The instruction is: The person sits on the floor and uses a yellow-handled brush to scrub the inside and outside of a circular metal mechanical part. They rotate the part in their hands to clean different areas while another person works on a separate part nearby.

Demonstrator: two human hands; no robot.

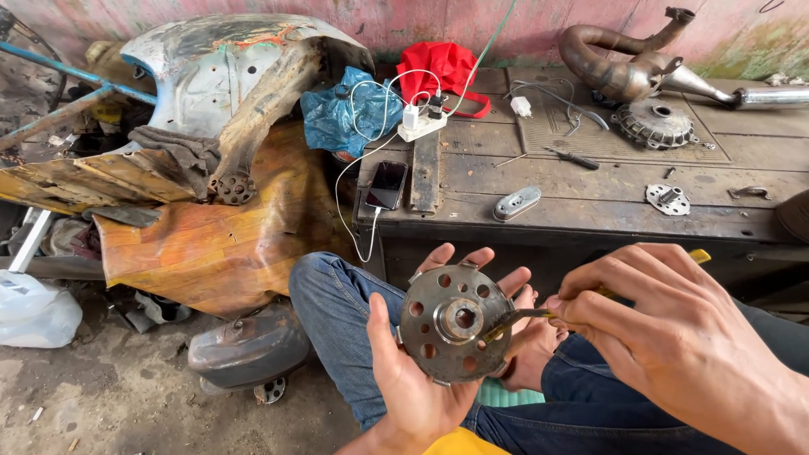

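Your left hand (421,371) cups a round holed metal disc (455,322) above your lap; your right hand (666,337) pinches a yellow-handled screwdriver (539,313) against it. A crumpled blue bag (350,114) lies beside the wooden bench (590,211).

Both hands bare, no gloves, no rings or watch seen; left hand (421,371) w/ fingers spread, nails short; right hand (674,345) shows knuckles and tendons on its back, wrist bare up to the frame edge, no sleeve in view; legs in dark blue denim jeans (337,320), fabric creased and a bit faded at the near-left knee, darker on the right leg; a strip of bright yellow cloth (459,442) at the near edge, prob. the hem of a top, too little shows to tell more; feet not clearly visible.
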